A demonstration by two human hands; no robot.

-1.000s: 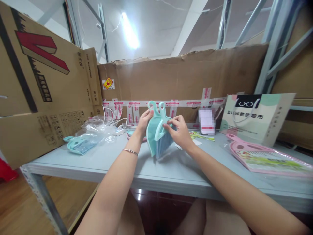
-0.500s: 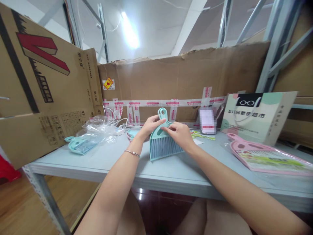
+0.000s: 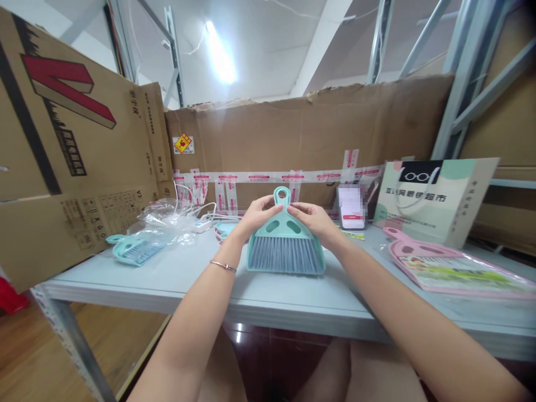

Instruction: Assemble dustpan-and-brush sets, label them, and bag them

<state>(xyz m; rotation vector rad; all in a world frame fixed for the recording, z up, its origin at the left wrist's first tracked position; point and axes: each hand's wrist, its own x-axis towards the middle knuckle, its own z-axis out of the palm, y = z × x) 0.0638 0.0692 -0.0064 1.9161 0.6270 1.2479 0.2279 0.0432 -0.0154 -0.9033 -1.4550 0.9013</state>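
Observation:
A mint-green hand brush (image 3: 285, 245) with grey bristles is nested against a matching dustpan (image 3: 321, 261), whose edge shows around it. The pair stands upright over the table, bristles downward and facing me. My left hand (image 3: 260, 215) pinches the left side at the base of the handle, thumb in front. On the opposite side, my right hand (image 3: 313, 219) grips the same neck, its thumb also in front. Most of the fingers are hidden behind the set. Just left of my left hand lie further mint and pink pieces (image 3: 224, 230), partly covered by it.
A bagged mint brush set (image 3: 136, 249) and crumpled clear plastic (image 3: 167, 220) lie left, near white cables. At right are a pink wrapped set (image 3: 452, 265), a paper bag (image 3: 427, 201) and a propped phone (image 3: 352, 207). Cardboard boxes (image 3: 259, 139) wall the back and left.
The brush and dustpan have turned from an angled view to face me squarely, their handles now lined up. My right hand has shifted up to the handle's neck.

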